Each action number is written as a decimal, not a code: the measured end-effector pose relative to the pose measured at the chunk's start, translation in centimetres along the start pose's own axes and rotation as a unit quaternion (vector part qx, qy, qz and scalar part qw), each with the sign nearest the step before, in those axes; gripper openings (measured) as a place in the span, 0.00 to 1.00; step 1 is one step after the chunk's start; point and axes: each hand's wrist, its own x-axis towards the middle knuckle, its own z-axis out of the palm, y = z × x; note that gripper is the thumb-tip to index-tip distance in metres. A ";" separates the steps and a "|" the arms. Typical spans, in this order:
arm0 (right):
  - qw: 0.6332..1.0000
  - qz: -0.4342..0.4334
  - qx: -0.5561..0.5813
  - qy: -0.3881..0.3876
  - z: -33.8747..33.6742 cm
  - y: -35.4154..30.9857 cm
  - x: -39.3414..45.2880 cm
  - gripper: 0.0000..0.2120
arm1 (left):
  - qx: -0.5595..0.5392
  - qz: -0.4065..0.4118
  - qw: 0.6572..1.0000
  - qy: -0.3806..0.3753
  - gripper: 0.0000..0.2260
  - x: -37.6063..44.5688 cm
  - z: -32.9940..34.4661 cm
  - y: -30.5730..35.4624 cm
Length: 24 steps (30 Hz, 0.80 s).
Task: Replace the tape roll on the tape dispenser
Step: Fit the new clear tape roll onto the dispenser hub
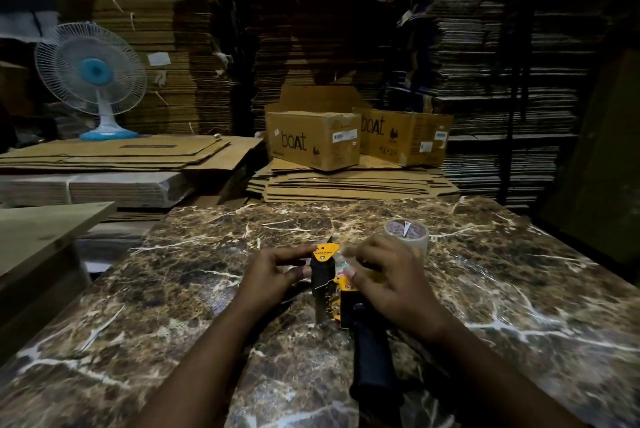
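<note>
1. The left hand (pixel 273 275) pinches the front end of the tape dispenser (pixel 332 289) between thumb and curled fingers.
2. The dispenser lies on the marble table (pixel 519 289) between both hands, its black handle pointing back toward the person.
3. The right hand (pixel 391 275) is blurred; its curled fingers touch the dispenser's middle, the grip unclear.
4. The tape roll (pixel 407 237) lies flat just beyond the right hand's fingers.
</note>
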 end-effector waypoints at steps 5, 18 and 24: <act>0.983 0.143 -0.104 0.049 -1.2 2.1 0.7 0.28 | 0.077 0.042 0.995 0.039 0.17 -0.4 0.3 0.5; 0.954 0.218 0.200 -0.056 -1.9 4.2 0.7 0.40 | 0.057 -0.002 0.998 -0.014 0.22 -1.2 1.0 1.2; 0.954 0.180 0.225 -0.081 -2.2 5.1 0.9 0.39 | 0.124 0.053 0.991 0.004 0.23 -0.6 1.2 0.8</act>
